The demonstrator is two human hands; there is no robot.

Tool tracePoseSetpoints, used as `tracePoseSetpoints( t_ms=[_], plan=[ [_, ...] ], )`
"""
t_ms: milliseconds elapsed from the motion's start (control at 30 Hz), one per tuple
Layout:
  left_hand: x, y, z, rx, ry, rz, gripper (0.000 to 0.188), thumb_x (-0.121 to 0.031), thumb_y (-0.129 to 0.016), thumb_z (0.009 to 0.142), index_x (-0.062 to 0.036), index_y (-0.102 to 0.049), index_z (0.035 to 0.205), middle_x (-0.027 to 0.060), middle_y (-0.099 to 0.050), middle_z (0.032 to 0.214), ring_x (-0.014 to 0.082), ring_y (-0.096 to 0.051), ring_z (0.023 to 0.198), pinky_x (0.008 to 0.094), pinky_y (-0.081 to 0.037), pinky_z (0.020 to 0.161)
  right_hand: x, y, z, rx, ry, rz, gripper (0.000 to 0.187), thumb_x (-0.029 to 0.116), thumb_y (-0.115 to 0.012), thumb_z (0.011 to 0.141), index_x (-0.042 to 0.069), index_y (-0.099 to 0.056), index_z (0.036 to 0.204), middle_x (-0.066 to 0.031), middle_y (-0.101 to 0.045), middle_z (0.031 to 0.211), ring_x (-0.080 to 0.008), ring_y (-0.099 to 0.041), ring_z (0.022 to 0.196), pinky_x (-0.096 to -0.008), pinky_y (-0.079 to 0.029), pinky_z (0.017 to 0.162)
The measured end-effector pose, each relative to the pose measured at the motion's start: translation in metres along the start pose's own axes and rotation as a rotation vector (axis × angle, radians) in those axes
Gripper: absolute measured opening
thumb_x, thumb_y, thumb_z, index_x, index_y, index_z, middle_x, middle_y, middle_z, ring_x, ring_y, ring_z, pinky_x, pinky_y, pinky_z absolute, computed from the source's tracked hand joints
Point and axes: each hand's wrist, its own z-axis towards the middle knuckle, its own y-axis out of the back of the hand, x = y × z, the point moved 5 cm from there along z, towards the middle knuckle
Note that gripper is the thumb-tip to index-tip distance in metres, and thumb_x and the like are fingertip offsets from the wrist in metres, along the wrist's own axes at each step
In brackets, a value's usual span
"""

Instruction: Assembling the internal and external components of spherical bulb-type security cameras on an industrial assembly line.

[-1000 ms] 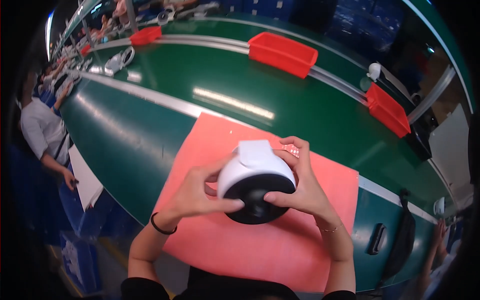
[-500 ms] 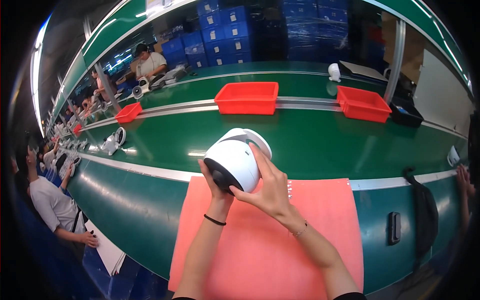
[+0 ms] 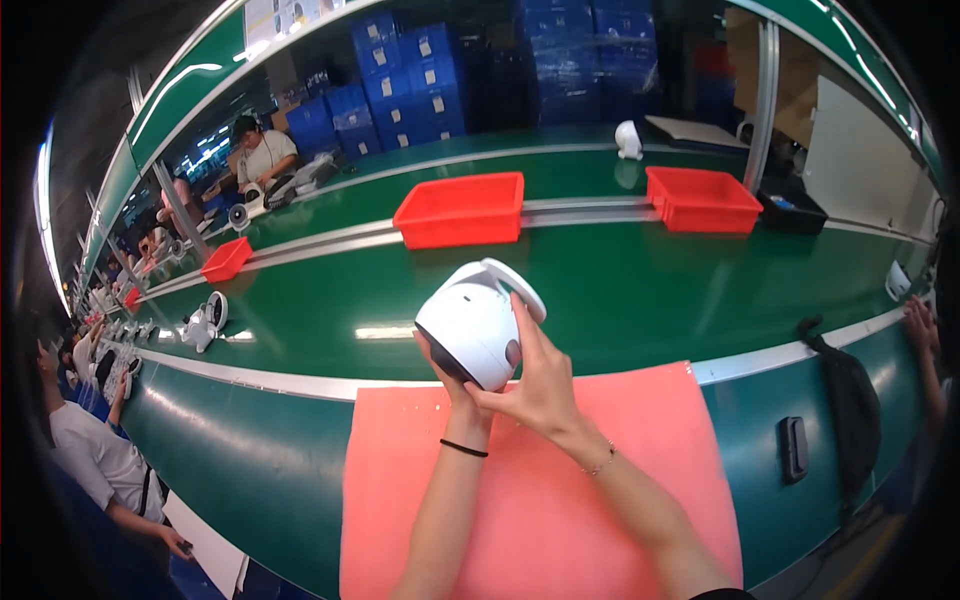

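Note:
Between both hands, above the pink foam mat (image 3: 590,490), is a white ball-shaped security camera (image 3: 468,318) with a black front and a flat round base. Its black front is turned down and to the left, mostly out of sight, while the base sticks up at the upper right. My left hand (image 3: 455,385) is closed under its black side, supporting it from below. My right hand (image 3: 543,390) grips its right side, fingers by the base and thumb at the lower edge.
Red bins (image 3: 460,215) stand along the metal rail behind the green belt (image 3: 620,290). More white cameras (image 3: 205,322) sit on the belt at left. A black case (image 3: 793,450) and black strap (image 3: 850,420) lie at right. A co-worker (image 3: 100,450) works at left.
The camera has been turned in my hands: its black front now faces further down and shows less. My head view has shifted slightly, moving the whole scene leftward.

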Motion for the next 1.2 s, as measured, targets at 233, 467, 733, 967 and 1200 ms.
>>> tracePoseSetpoints(
  t_ms=[233,467,733,967,1200],
  plan=[
    [-0.014,-0.020,-0.008,-0.106,-0.077,0.141,0.074,-0.070,-0.030,0.083,-0.0118,-0.038,0.130,0.0093,-0.042,0.130,0.0269,-0.045,0.116,0.0403,-0.042,0.094,-0.005,0.003,0.008,0.098,-0.069,0.129,0.101,0.028,-0.080,0.053,-0.002,-0.031,0.135,-0.0145,-0.056,0.097,-0.0192,-0.057,0.076,-0.0296,-0.050,0.066],
    [-0.015,-0.028,-0.015,-0.087,0.266,0.406,0.065,-0.059,-0.039,0.086,-0.0092,-0.039,0.128,0.0164,-0.041,0.126,0.0325,-0.049,0.113,0.0462,-0.046,0.089,-0.052,-0.001,-0.004,0.007,-0.774,0.919,0.070,0.031,-0.063,0.082,0.009,-0.024,0.136,-0.0127,-0.045,0.121,-0.0224,-0.051,0.108,-0.0362,-0.047,0.086],
    [-0.007,-0.023,-0.018,-0.160,0.290,0.324,0.074,-0.040,-0.055,0.083,-0.0023,-0.019,0.135,0.0276,-0.014,0.143,0.0362,-0.016,0.134,0.0475,-0.022,0.105,-0.128,0.004,-0.028,-0.054,-1.147,1.058,0.066,0.043,-0.060,0.083,0.010,-0.032,0.133,-0.0168,-0.038,0.129,-0.0323,-0.049,0.112,-0.0451,-0.047,0.089],
    [-0.027,-0.020,-0.011,-0.208,0.076,0.405,0.056,-0.033,-0.051,0.085,0.0001,-0.034,0.126,0.0209,-0.034,0.134,0.0298,-0.028,0.131,0.0396,-0.027,0.103,-0.129,0.027,-0.016,-0.092,-1.096,0.661,0.068,0.042,-0.063,0.080,0.009,-0.031,0.131,-0.0128,-0.035,0.128,-0.0329,-0.041,0.114,-0.0490,-0.037,0.095],
    [-0.030,-0.026,-0.017,-0.227,-0.001,0.470,0.051,-0.030,-0.050,0.085,-0.0003,-0.036,0.125,0.0190,-0.038,0.133,0.0268,-0.032,0.128,0.0414,-0.025,0.105,-0.102,0.079,0.012,-0.348,-0.683,0.155,0.061,0.037,-0.063,0.081,0.010,-0.034,0.128,-0.0056,-0.035,0.121,-0.0171,-0.032,0.108,-0.0356,-0.020,0.102]
  ],
)
